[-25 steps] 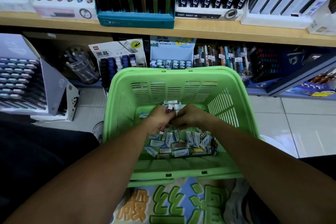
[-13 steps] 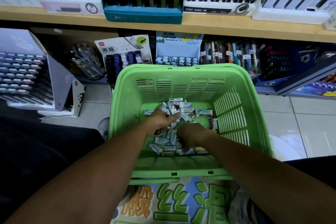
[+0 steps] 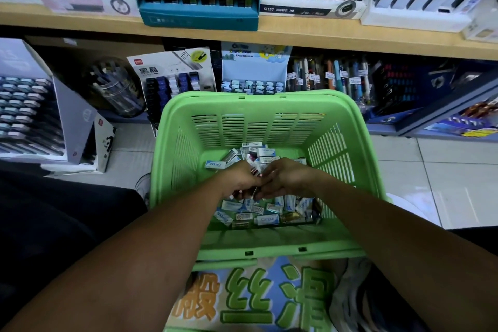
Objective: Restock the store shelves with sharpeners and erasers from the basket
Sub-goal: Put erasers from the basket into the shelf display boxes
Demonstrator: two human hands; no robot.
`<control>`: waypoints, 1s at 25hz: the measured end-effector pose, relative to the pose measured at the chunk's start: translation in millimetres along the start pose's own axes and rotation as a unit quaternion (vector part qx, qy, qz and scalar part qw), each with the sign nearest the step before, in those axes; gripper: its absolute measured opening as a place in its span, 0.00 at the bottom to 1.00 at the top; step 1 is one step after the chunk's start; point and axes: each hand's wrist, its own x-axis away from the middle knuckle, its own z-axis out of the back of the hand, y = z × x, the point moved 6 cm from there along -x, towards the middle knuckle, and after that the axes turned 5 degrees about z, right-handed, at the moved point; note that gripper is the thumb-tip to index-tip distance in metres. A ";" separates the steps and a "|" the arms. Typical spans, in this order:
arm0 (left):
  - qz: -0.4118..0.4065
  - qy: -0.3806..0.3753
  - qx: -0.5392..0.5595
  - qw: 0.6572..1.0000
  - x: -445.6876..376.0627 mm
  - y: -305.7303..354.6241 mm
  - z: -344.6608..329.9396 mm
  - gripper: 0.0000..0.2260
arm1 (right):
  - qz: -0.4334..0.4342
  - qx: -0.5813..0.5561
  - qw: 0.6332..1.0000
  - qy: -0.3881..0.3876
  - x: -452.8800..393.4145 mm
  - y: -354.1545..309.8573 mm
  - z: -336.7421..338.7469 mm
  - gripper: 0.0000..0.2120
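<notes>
Both hands down in green basket (image 3: 269,105), meeting mid-pile. Left hand (image 3: 239,179) and right hand (image 3: 287,179) w/ fingers curled on small packs from eraser pile (image 3: 258,213); can't tell exactly what's pinched, prob erasers/sharpeners. Rest of stock loose on basket floor, some toward far wall. Eraser display box (image 3: 254,75) sits just behind basket's far rim, under shelf (image 3: 323,40). Tip imo: sort by type b4 lifting, grab few at once, keep labels same way, don't overfill grip or stuff drops.
</notes>
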 end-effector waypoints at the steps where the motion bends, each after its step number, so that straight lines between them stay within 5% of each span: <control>1: 0.008 0.003 -0.033 0.999 -2.1 -1.0 -1.5 0.16 | -0.018 0.125 0.992 -0.008 1.3 5.3 2.3 0.07; 5: 0.026 -0.014 -0.130 0.991 -3.3 -5.2 -4.7 0.14 | -0.117 0.421 0.890 -0.133 7.6 50.0 -1.9 0.12; 7: 0.023 -0.041 -0.168 0.985 0.3 -4.7 -11.1 0.12 | -0.095 0.486 0.864 -0.088 7.7 50.5 2.8 0.15; 10: 0.015 -0.062 -0.235 0.970 1.8 -3.4 -21.9 0.05 | -0.053 0.498 0.865 -0.016 7.2 40.8 16.0 0.19; 18: 0.018 -0.082 -0.383 0.920 -8.0 -17.3 -32.9 0.13 | -0.042 0.539 0.838 -0.070 -8.9 45.9 1.0 0.15; 25: 0.012 -0.054 -0.470 0.881 -15.6 -33.0 -26.6 0.16 | -0.004 0.572 0.819 -0.040 -11.1 43.9 -14.3 0.24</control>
